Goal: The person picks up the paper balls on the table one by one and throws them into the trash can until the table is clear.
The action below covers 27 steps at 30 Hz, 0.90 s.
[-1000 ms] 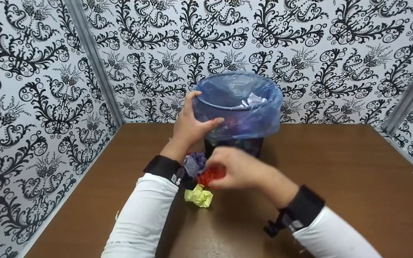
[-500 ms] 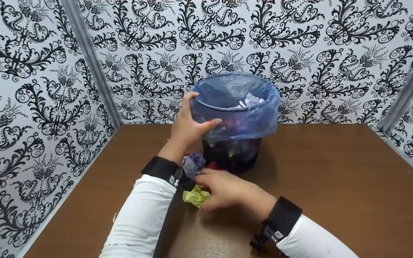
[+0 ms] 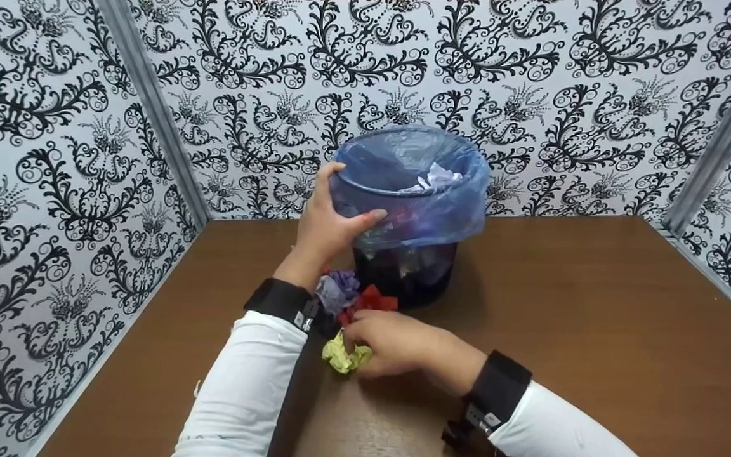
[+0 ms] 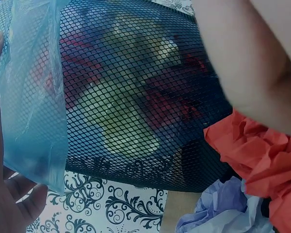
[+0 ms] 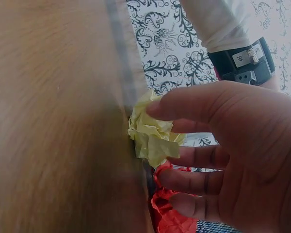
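Note:
My left hand (image 3: 327, 222) holds the left side of a black mesh wastebasket (image 3: 407, 273), its thumb across the near side and a fingertip at the rim. A blue bin bag (image 3: 429, 219) lines the basket and folds over its rim. Low over the table, my right hand (image 3: 397, 343) pinches a crumpled yellow paper ball (image 5: 155, 136) between thumb and fingers. Just behind it lies a crumpled red paper (image 3: 372, 301), near the other fingers. A crumpled purple paper (image 3: 338, 289) sits beside the red one, below my left wrist.
Crumpled white paper (image 3: 440, 176) shows inside the bag near the rim. Through the mesh, pale yellow paper (image 4: 126, 126) and dark red paper (image 4: 169, 97) are visible. The brown table (image 3: 562, 317) ends at patterned walls (image 3: 264, 63) behind and at both sides.
My right hand has come down and left from over the red paper to the yellow paper ball and taken hold of it. The left hand keeps its hold on the wastebasket.

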Available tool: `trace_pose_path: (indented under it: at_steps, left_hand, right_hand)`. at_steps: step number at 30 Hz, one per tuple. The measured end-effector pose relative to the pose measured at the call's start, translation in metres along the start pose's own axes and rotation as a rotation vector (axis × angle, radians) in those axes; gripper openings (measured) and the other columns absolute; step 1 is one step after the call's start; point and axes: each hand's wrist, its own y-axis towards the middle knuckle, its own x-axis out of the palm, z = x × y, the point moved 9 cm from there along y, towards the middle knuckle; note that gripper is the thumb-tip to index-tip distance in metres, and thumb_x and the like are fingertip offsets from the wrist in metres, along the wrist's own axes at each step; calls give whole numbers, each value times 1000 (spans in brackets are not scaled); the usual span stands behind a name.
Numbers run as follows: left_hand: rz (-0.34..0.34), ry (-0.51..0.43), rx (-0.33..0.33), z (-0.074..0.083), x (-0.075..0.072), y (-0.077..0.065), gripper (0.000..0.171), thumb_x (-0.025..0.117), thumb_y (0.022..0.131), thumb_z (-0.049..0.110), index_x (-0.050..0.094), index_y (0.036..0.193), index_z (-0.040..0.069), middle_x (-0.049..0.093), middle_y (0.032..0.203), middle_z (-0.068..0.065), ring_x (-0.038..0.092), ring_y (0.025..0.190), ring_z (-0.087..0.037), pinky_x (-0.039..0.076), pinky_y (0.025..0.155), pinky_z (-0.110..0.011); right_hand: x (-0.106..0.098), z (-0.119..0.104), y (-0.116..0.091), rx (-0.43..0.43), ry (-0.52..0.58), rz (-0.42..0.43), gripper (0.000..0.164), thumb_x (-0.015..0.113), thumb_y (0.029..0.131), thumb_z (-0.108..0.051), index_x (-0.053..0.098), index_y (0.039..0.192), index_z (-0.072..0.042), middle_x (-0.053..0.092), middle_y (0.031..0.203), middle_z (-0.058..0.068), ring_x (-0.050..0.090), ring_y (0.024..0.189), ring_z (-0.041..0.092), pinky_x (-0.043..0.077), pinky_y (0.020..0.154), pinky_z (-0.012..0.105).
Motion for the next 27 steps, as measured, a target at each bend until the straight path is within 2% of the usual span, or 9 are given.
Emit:
trace_pose_path:
  at_steps: [4,8,17,22,27]
  left_hand:
    - [4,1,2,0,0,0,106,84,54,81,35,140,44,65,135,0,65,113,-21,53,96,-46]
    - [1,-2,8,1,0,-1,107,84,54,81,35,140,42,65,135,0,65,111,-21,53,95,-46]
    - [12,1,-5,2,-1,1,104,84,54,81,35,139,46,66,135,1,65,112,-23,53,93,-46]
    - [10,-10,-10,2,0,1,103,86,53,79,36,138,47,65,136,2,64,113,-22,52,95,-46]
    - [8,-1,-5,2,0,1,104,85,54,80,36,138,45,65,137,3,64,114,-22,52,95,-46]
  right_hand:
    - [3,0,1,-12,6,-21,15,76,77,-21,71,90,-17,61,90,-3,51,79,8,41,68,21]
    - [4,-1,1,-19,6,-27,12,76,78,-23,72,88,-17,61,88,-4,51,79,8,41,68,20]
    - [5,3,3,127,-34,0,23,80,78,-45,68,76,-25,59,83,-11,57,77,8,46,64,23]
    - [7,1,7,136,-69,19,21,80,77,-37,64,70,-25,57,75,-13,57,73,9,43,59,23]
    - [11,-1,9,121,-50,23,18,79,71,-24,62,68,-22,54,68,-13,52,66,8,37,54,21]
